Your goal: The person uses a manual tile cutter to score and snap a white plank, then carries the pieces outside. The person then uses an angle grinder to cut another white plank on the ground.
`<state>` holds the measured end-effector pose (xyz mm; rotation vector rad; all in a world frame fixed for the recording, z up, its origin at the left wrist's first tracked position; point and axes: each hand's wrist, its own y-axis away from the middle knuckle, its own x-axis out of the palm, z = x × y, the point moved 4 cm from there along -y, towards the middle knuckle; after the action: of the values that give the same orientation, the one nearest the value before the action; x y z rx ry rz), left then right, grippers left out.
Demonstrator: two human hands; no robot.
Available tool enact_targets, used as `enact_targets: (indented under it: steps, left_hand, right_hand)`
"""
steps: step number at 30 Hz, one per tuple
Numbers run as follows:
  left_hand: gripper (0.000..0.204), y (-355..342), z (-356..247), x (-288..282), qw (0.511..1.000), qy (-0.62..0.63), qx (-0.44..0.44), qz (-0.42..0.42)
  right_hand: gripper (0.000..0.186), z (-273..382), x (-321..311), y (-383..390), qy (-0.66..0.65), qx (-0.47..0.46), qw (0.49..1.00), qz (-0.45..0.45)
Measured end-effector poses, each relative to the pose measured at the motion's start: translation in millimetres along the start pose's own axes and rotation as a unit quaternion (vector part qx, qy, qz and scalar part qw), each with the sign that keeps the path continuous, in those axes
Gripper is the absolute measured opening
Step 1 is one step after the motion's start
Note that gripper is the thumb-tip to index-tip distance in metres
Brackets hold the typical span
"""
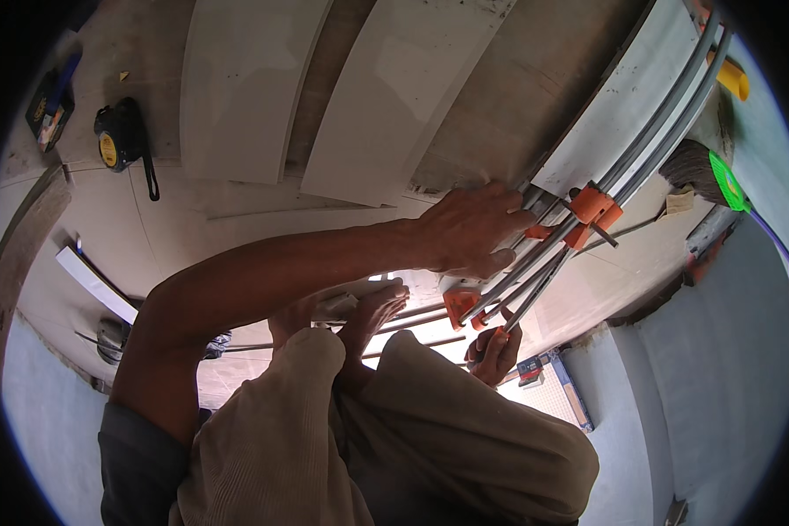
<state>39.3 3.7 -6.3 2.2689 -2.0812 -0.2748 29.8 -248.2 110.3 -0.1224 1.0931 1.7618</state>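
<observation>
A tile cutter has paired steel rails (661, 131), an orange carriage (593, 209), an orange end block (461, 307) and a white tile piece (601, 102) lying along it. My left hand (473, 228) reaches across to it, fingers curled at the rails just left of the carriage; what lies under the fingertips is partly hidden. Lower down, my right hand (493, 352) is closed round the end of a slim metal lever (535, 294) that slopes down from the carriage. My bare feet (368, 316) are beside the end block, below my left arm.
Two grey tile strips (386, 105) lie at the top. A tape measure (118, 133) and marker (61, 83) are at upper left, a white strip (92, 280) below. A green-headed brush (728, 180) and yellow tube (733, 81) sit at right beside a wall (719, 368).
</observation>
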Motion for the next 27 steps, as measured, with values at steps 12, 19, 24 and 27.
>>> enact_targets:
  steps: [12, 19, 24, 27]
  left_hand:
    - [0.046, 1, 2, -1, 0.999, -0.01, 0.02, -0.026]
    - [0.044, 4, -1, 1, 0.999, 0.0, 0.022, -0.039]
    - [0.044, 2, -2, 3, 0.999, -0.005, 0.023, -0.041]
    - [0.043, 2, -1, 2, 0.999, -0.011, 0.021, -0.04]
  right_hand:
    - [0.04, 31, 0, 6, 0.02, 0.006, 1.0, -0.015]
    - [0.043, 49, -6, 16, 0.04, 0.03, 0.999, -0.012]
    - [0.044, 54, -3, 15, 0.036, 0.03, 0.999, -0.008]
    - [0.044, 47, -6, 14, 0.038, 0.025, 0.999, -0.003]
